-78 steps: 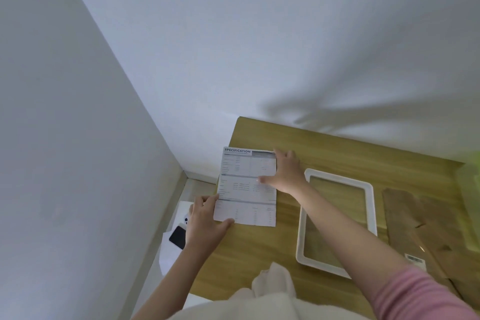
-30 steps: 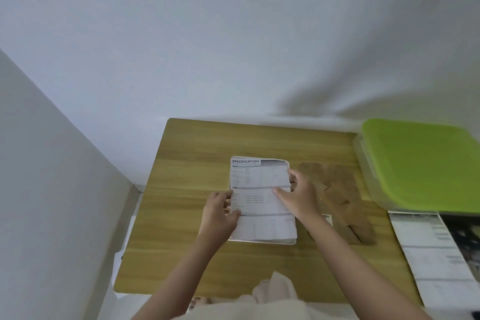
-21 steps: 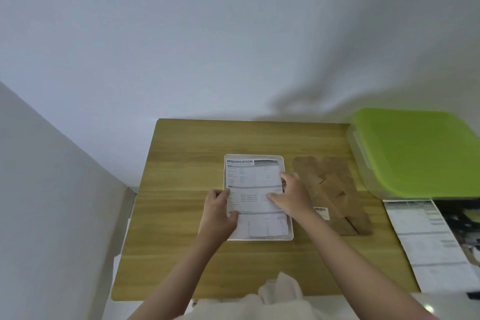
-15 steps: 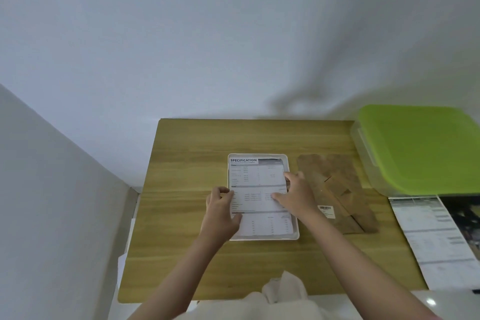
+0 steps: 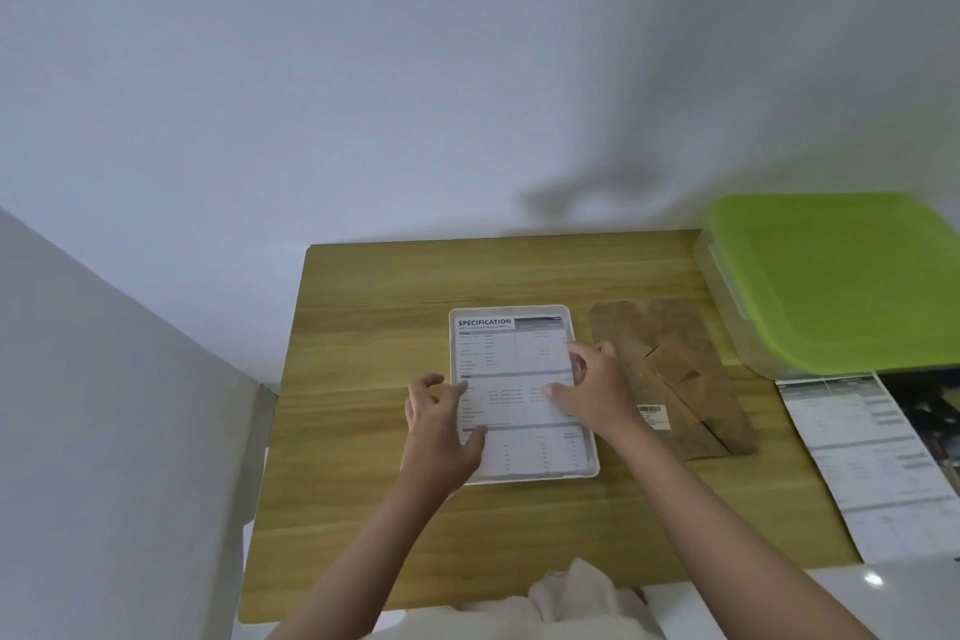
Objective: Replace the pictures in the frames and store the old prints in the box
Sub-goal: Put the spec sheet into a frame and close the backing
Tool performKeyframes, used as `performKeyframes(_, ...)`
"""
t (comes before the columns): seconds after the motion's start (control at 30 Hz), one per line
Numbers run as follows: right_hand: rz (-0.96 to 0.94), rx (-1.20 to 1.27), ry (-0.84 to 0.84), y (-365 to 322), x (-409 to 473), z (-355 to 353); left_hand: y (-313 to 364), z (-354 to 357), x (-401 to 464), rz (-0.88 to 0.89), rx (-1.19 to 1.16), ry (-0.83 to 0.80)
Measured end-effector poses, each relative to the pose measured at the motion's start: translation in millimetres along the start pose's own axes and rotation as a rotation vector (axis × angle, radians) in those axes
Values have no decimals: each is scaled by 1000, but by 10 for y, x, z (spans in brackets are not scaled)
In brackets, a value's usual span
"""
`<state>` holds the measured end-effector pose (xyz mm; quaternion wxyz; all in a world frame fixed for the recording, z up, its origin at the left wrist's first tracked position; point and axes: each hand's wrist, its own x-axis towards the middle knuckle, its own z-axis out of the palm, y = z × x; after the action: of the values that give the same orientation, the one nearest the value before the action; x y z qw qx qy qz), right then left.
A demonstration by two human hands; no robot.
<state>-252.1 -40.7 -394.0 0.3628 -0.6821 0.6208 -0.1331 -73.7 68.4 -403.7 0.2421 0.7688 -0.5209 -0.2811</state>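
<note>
Both hands [image 5: 519, 411] on framed sheet [image 5: 511, 369] (printed)

Wooden table [image 5: 363, 431] (light oak) bears white frame [image 5: 594, 463], brown backing [image 5: 675, 379], green-lidded box [image 5: 831, 286].

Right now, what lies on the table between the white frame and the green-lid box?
In the head view, a brown backing board lies flat between the white frame and the green-lid box.

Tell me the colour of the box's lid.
Bright lime green lid, on a clear box; seen in the head view, the only one.
</note>
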Motion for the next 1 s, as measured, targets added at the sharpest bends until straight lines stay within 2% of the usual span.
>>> performKeyframes(0.17, -55, 81, -38, 217, -101, -138, 237, 116, -87, -31, -76, 139)
performKeyframes(0.3, -103, 60, -68, 628, -133, -550, 627, 465, -301, -84, -118, 217)
performKeyframes(0.53, -153, -111, 32, 1422, -132, -1169, 1290, 1210, -577, -92, -196, 198)
performKeyframes(0.7, -93, -182, -23, 1748, -182, -1323, 1573, 1591, -611, -178, -167, 168)
performKeyframes(0.87, -113, -57, -90, 1799, -225, -1364, 1739, 1714, -559, -308, -148, 137)
performKeyframes(1.0, -30, 67, -91, 1762, -215, -1353, 1784, 1723, -518, -398, -194, 165)
